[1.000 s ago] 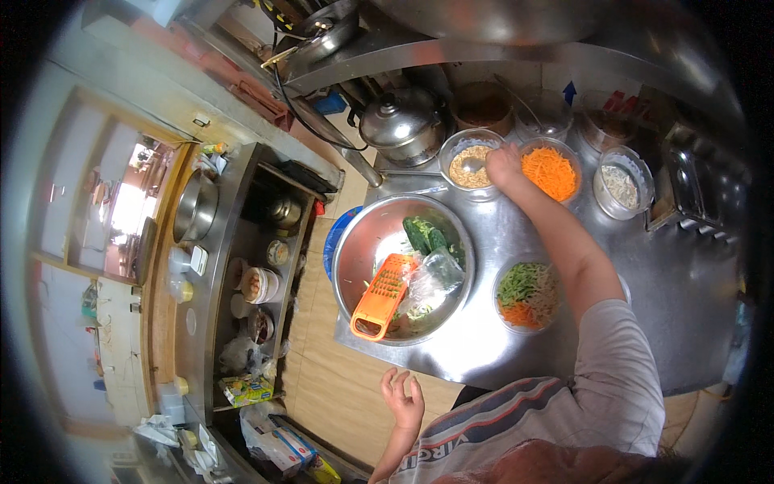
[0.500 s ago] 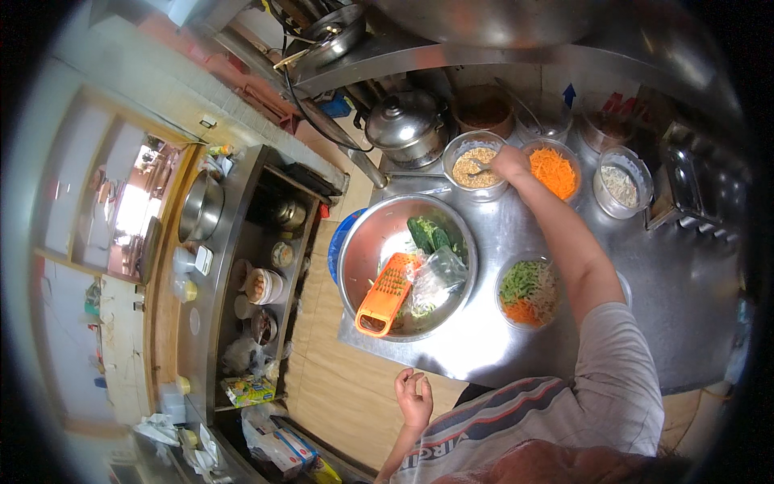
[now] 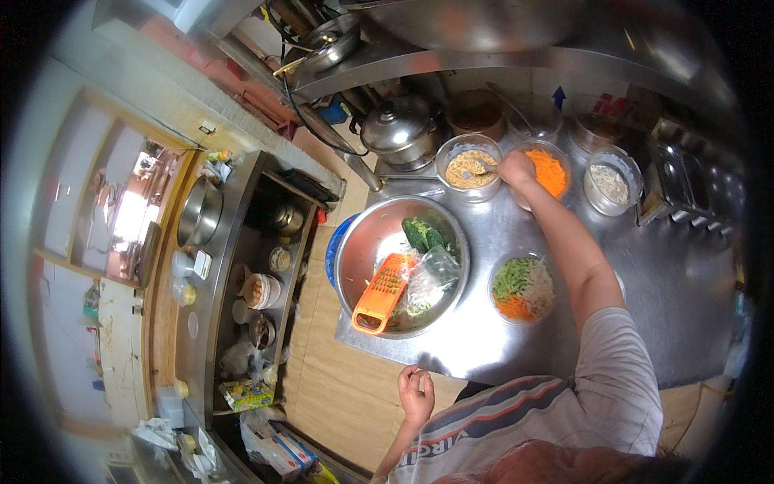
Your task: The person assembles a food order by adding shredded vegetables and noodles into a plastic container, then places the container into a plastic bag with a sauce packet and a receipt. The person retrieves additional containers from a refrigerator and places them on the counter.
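My right hand [image 3: 517, 168] reaches to the back of the steel counter and is closed on the handle of a metal spoon [image 3: 487, 166]. The spoon's head lies over chopped, tan nut-like bits in a clear round tub [image 3: 469, 192]. Just right of the hand stands a tub of shredded carrot [image 3: 550, 171]. Low at the counter's front edge, my left hand [image 3: 415, 394] hangs empty, its fingers loosely curled. Nearer me is a clear bowl [image 3: 522, 289] with shredded green, orange and pale vegetables in separate heaps.
A large steel bowl [image 3: 347, 278] holds an orange grater [image 3: 382, 294], cucumber pieces [image 3: 423, 234] and a plastic bag. Behind stands a lidded pot [image 3: 397, 133]. A tub of pale strips [image 3: 610, 182] sits at right. A steel shelf unit [image 3: 242, 234] stands left across the floor.
My right hand and the spoon stay at the tub of chopped bits, the hand slightly lower. My left hand's fingers have curled in a little. The whole view has shifted slightly.
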Motion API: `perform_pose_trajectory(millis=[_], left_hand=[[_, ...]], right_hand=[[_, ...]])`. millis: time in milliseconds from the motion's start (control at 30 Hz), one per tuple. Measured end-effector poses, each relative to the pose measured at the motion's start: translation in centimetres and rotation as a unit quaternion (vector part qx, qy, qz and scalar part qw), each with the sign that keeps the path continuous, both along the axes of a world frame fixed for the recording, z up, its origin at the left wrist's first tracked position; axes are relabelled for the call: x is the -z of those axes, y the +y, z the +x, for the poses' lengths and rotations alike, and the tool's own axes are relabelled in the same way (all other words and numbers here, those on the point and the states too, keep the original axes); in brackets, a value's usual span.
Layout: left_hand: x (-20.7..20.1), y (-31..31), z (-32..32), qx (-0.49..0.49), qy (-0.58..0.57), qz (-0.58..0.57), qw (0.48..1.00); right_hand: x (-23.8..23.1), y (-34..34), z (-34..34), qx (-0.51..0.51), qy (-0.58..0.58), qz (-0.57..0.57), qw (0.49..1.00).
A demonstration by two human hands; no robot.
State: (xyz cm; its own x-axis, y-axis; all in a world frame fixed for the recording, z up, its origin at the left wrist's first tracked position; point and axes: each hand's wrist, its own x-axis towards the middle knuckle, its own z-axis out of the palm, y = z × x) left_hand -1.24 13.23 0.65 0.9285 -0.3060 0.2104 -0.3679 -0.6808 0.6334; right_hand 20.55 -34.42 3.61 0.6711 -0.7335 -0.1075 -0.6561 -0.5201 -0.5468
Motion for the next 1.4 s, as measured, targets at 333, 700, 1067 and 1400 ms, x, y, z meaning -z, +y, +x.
perform_pose_trajectory(millis=[333, 700, 1067, 1400], left_hand=[[0.4, -0.5, 0.7, 0.036, -0.001, 0.002, 0.999], [1.5, -1.8, 1.4, 0.070, 0.028, -0.014, 0.997], [0.7, -2.5, 1.4, 0.083, 0.057, -0.007, 0.995], [0.5, 0.4, 0.5, 0.054, 0.032, -0.002, 0.998]], right_hand=[[2.4, -2.1, -5.2, 0.012, -0.117, 0.129, 0.985], [-1.4, 6.5, -26.0, -0.130, -0.165, 0.018, 0.977], [-3.8, 9.3, -24.8, -0.152, -0.250, -0.264, 0.919], [1.6, 3.7, -4.5, -0.040, -0.207, 0.238, 0.948]])
